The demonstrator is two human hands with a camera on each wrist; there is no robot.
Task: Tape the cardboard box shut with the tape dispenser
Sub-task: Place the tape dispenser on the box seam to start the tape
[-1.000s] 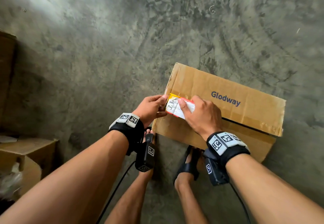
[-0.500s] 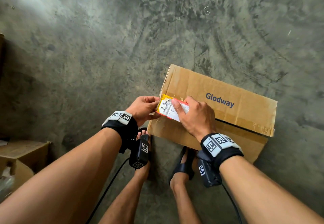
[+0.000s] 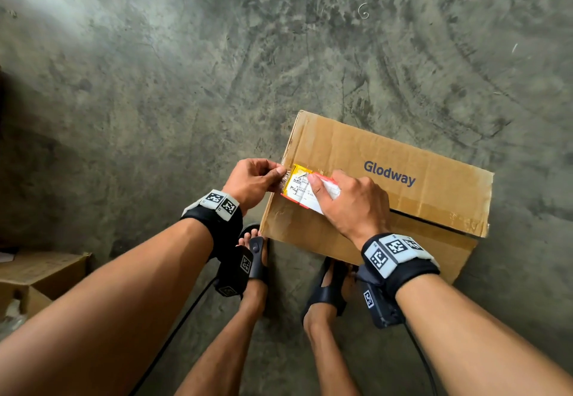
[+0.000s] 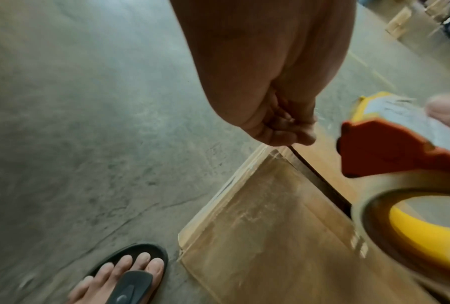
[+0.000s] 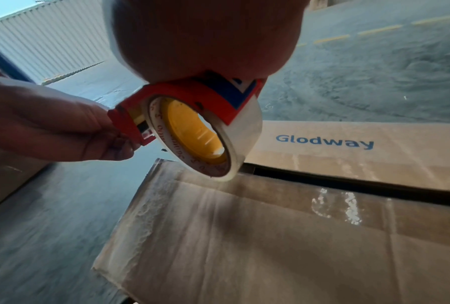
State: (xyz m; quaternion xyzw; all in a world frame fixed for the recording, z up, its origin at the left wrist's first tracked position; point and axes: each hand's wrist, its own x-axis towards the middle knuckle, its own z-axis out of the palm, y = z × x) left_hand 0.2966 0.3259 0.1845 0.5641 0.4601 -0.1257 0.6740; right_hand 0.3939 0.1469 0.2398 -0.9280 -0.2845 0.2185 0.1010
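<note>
A brown cardboard box (image 3: 418, 203) marked "Glodway" lies on the concrete floor, its two top flaps meeting at a dark seam (image 5: 348, 181). My right hand (image 3: 347, 206) grips a red and yellow tape dispenser (image 3: 299, 186) with a clear tape roll (image 5: 200, 139), held just above the box's left end over the seam. My left hand (image 3: 254, 180) pinches the loose tape end at the dispenser's front edge, beside the box's left edge. The box (image 4: 283, 236) and the dispenser (image 4: 390, 152) also show in the left wrist view.
My two feet in black sandals (image 3: 257, 259) stand right against the near side of the box. Another cardboard box (image 3: 37, 277) sits at the left edge of the floor. Bare concrete floor (image 3: 217, 85) spreads beyond and to the left.
Both hands stay at the box's left end with the dispenser. My left fingers have closed onto the tape end at the dispenser's front.
</note>
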